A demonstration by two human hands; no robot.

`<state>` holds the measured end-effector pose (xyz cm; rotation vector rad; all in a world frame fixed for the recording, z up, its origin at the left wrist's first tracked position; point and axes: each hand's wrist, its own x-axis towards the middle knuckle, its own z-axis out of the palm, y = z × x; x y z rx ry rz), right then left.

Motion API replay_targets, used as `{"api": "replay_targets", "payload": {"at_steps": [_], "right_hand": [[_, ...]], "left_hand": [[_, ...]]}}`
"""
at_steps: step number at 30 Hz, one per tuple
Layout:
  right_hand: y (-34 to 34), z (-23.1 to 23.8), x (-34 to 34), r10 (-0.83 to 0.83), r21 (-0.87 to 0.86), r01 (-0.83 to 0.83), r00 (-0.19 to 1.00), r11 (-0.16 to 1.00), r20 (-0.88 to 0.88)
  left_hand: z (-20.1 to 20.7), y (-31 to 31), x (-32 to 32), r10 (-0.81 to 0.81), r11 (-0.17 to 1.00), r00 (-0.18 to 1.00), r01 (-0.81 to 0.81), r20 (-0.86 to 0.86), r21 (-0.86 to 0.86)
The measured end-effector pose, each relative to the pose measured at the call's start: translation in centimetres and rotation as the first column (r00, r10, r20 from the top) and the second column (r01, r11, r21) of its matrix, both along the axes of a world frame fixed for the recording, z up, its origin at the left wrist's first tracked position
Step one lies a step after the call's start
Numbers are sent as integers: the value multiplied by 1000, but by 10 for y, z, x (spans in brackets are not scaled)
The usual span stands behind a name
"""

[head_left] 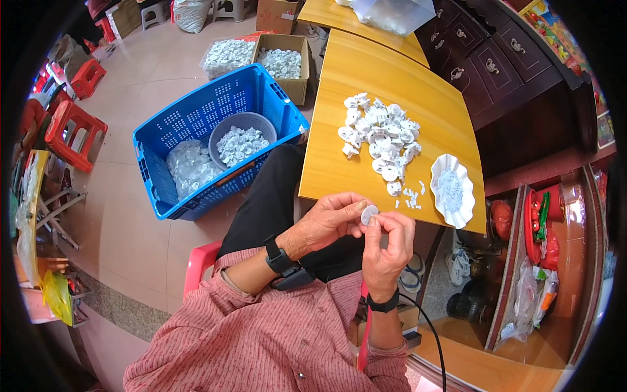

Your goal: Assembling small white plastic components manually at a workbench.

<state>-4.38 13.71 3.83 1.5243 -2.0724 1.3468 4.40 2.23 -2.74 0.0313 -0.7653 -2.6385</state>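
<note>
The left hand and the right hand were close together, just below the near edge of the yellow table. Both hands pinched one small round white cap between their fingertips. The left hand held it from the left side, and the right thumb and fingers pressed on it from the right. Each wrist wore a black band.

Just past the hands, on the table, lay a few tiny white bits. Beside them stood a white wavy dish with more small white bits inside. Farther up the table was a big pile of white caps.

To the left, on the floor, stood a blue crate. A grey bowl of white caps sat inside it, next to a clear bag of caps. Behind the crate was a cardboard box full of more caps. Red stools stood far off on the left.
</note>
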Motion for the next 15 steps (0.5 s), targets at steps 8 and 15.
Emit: {"api": "replay_targets", "payload": {"at_steps": [8,15], "right_hand": [[2,-1,-2,14,40,-7,987,999,-158],[2,5,-1,40,75,-34,996,997,-82]], "left_hand": [[8,1,3,107,978,991,-90,86,-188],[15,-2,6,158,952,982,-123,106,-280]]}}
